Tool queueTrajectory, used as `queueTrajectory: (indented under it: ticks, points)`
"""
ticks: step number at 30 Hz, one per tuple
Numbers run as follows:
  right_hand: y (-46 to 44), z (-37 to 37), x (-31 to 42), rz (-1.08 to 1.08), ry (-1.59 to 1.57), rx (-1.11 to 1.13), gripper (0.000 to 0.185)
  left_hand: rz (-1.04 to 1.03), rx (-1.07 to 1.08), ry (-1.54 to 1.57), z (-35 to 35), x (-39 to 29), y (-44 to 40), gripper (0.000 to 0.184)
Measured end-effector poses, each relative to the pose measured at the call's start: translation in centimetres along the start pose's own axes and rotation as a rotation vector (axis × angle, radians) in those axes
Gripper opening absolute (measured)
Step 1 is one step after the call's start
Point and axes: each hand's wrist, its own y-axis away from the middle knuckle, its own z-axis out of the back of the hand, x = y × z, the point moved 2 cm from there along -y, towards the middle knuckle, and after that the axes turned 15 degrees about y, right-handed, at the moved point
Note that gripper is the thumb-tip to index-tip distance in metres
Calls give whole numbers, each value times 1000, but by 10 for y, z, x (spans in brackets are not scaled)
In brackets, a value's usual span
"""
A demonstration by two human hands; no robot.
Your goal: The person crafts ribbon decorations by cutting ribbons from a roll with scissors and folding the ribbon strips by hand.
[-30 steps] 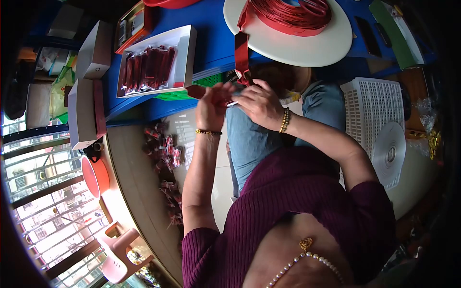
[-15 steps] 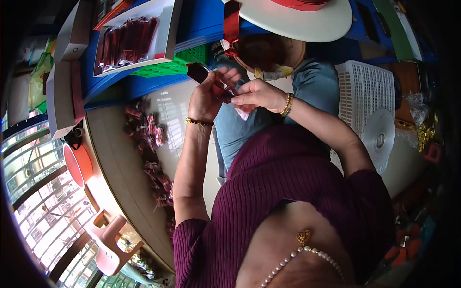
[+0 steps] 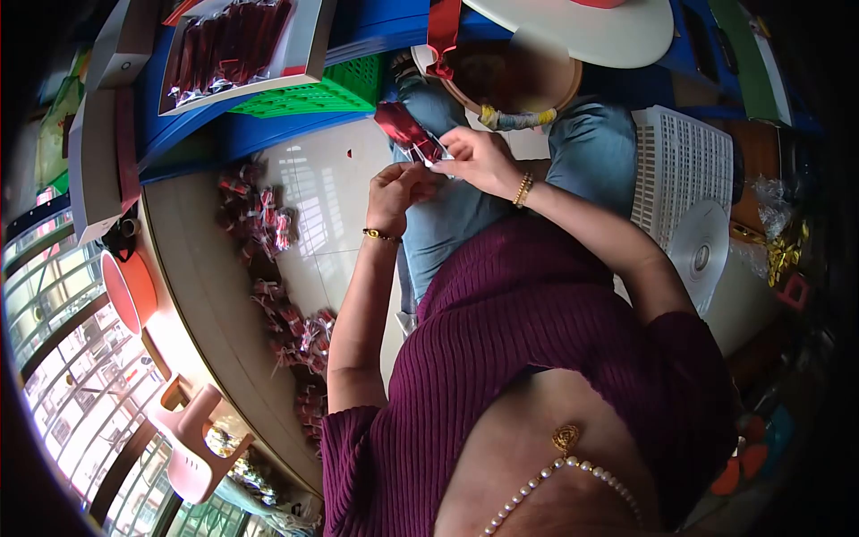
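A shiny red ribbon packet point(image 3: 407, 130), with what looks like clear plastic around it, is held above my lap, tilted up to the left. My right hand point(image 3: 483, 163) pinches its lower right end between thumb and fingers. Just below, my left hand point(image 3: 400, 192) has its fingers curled in, the tips close to the same end of the packet. What those fingertips hold, if anything, is too small to make out. A loose red ribbon strip point(image 3: 443, 40) hangs over the table edge above the packet.
A white box point(image 3: 309, 76) of similar red packets stands on the blue table point(image 3: 367, 40), above a green basket point(image 3: 344, 85). A round bowl point(image 3: 573, 76) sits near my knees. Bundled red ribbons point(image 3: 259, 215) lie on the floor at left; a white crate point(image 3: 689, 161) stands at right.
The packet has turned and now shows its bright red face. My left hand has moved down off the packet's middle and its fingers have curled. The view has shifted slightly.
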Motion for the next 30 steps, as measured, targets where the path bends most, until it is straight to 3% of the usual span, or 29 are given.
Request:
queueTrajectory:
  ticks: [1,2,4,7,12,14,24,26,29,30]
  points:
    - [5,12,4,144,227,-117,29,4,-1,3,3,0,-1,12]
    - [6,19,11,196,260,-75,27,25,11,3,3,-1,-1,12]
    - [8,28,27,519,435,-13,27,50,26,3,5,-1,-2,11]
    - [7,23,38,720,505,158,21,79,75,21,2,-2,-3,12]
    - [0,8,38,786,618,194,22,1,5,-3,-3,-7,2,15]
    - [0,8,41,864,633,111,18,3,-2,-22,-1,-6,0,15]
    - [-5,5,40,818,611,50,16,-78,-94,32,-3,0,-16,14]
    - [-5,16,42,507,217,181,16,-88,-78,5,2,-3,-19,14]
    - [-11,45,36,351,19,49,13,-42,9,-43,1,-7,-18,15]
    - [-19,54,22,198,-90,23,11,-17,57,-101,2,-9,-18,15]
